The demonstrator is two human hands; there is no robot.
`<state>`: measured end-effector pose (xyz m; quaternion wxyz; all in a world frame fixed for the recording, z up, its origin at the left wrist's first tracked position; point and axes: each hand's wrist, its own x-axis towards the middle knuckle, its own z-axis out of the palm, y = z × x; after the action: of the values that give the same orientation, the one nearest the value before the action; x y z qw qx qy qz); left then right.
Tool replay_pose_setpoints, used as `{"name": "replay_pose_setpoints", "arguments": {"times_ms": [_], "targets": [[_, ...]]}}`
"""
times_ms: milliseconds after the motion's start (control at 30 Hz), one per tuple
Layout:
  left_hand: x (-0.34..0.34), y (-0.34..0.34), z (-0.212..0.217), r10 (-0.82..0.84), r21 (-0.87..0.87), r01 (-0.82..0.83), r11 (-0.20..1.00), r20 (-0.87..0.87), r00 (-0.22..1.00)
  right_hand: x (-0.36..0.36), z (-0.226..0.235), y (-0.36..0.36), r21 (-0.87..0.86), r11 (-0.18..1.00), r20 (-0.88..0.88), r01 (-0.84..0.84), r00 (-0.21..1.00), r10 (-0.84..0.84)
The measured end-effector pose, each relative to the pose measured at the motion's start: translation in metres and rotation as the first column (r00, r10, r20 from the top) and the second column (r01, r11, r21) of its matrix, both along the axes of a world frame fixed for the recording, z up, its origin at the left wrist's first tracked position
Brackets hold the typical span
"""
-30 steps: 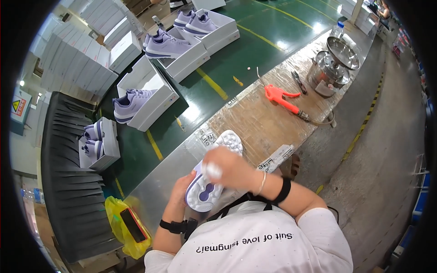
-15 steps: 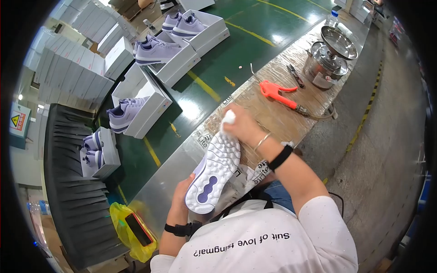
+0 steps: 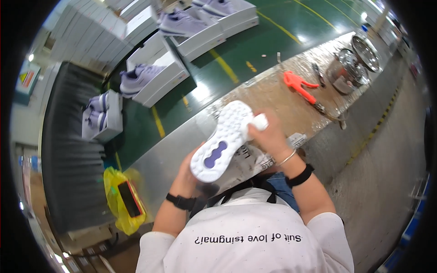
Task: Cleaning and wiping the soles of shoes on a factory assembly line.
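Note:
A lavender sneaker (image 3: 224, 139) is held sole up over the bench, its white bumpy outsole with a purple insert facing me. My left hand (image 3: 185, 172) grips the shoe at its heel end; most of those fingers are hidden beneath it. Bunched in my right hand (image 3: 269, 136) is a white cloth (image 3: 259, 123), pinched beside the forefoot's right edge. Whether the cloth touches the sole I cannot tell.
On the bench (image 3: 170, 136) lie an orange air blow gun (image 3: 298, 84) with a hose and a dark-handled cutter (image 3: 318, 74), near a metal dispenser can (image 3: 345, 73). Boxed sneakers (image 3: 141, 79) sit on the green conveyor (image 3: 182, 107). A yellow bag (image 3: 116, 186) holds a phone (image 3: 129, 199).
The right hand has moved from the toe tip to the forefoot's right side with the cloth. The shoe has risen in view, and the whole view has shifted.

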<state>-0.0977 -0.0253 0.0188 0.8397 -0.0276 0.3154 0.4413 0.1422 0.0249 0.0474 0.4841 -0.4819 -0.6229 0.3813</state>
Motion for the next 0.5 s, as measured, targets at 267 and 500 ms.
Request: {"name": "replay_pose_setpoints", "arguments": {"times_ms": [267,500], "targets": [[0.003,-0.005,-0.004,-0.013,0.107,0.031,0.994,-0.172,0.985,-0.049,0.051,-0.055,0.367,0.826,0.149,-0.428,0.904,0.402],[0.009,-0.005,-0.016,0.038,0.039,-0.031,0.999,-0.193,0.980,-0.013,0.028,-0.006,0.264,0.954,0.226,-0.140,0.971,0.079]]}}
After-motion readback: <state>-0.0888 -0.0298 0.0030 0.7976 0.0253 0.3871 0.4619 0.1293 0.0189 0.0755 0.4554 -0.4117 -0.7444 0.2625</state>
